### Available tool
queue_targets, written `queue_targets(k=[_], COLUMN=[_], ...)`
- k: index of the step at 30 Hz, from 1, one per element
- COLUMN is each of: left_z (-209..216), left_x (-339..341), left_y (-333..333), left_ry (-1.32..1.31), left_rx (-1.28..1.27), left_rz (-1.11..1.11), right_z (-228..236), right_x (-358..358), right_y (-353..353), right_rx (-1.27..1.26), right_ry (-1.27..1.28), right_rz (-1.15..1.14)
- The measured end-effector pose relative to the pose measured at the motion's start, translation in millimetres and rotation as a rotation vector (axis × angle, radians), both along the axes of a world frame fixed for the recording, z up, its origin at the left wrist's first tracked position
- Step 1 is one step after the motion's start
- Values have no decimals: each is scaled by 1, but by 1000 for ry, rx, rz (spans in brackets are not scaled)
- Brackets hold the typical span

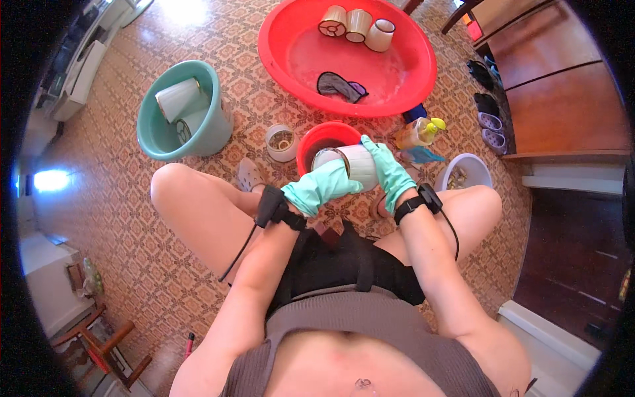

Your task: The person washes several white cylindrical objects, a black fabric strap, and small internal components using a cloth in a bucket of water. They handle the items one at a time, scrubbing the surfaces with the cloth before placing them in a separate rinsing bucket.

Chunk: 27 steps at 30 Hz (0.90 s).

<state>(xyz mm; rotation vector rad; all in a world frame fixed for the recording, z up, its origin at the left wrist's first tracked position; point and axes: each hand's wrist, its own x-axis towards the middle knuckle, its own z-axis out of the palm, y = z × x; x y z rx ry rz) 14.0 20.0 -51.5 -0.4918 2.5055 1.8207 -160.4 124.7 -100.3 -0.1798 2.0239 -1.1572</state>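
Both hands wear mint-green rubber gloves and hold a white, pleated-looking lampshade point(360, 161), tilted on its side above a small red bucket point(305, 149). My left hand point(325, 185) grips its lower left end near the dark-rimmed opening. My right hand point(389, 169) is wrapped round its right end. The lampshade and gloves hide part of the bucket. Beyond it, a big red basin point(264, 49) has three cream lampshades point(358, 25) by its far wall. A grey and purple cloth point(338, 87) lies nearer in the basin.
At the left stands a teal bucket point(221, 132) with another white lampshade point(177, 100) inside. A small white round container point(282, 144) sits beside the red bucket. To the right are a yellow-pump bottle point(413, 133), a blue cloth point(423, 155) and a white bowl point(486, 167) of small pieces.
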Motion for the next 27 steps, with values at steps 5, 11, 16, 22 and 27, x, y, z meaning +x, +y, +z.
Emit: queue_targets(k=[5, 11, 16, 22, 27], left_z=[42, 59, 40, 24, 28], left_x=[-5, 31, 39, 60, 63], left_y=[-3, -11, 8, 2, -7], left_ry=[-269, -169, -5, 187, 357], left_rx=[-233, -419, -581, -781, -851], left_rz=[-141, -5, 159, 219, 223], right_z=[-22, -33, -57, -44, -25], right_x=[-2, 13, 25, 27, 34], right_y=[16, 16, 10, -9, -13], right_rx=[-380, -326, -501, -200, -296], right_ry=[-826, -767, -789, 20, -16], right_rz=[51, -63, -208, -65, -40])
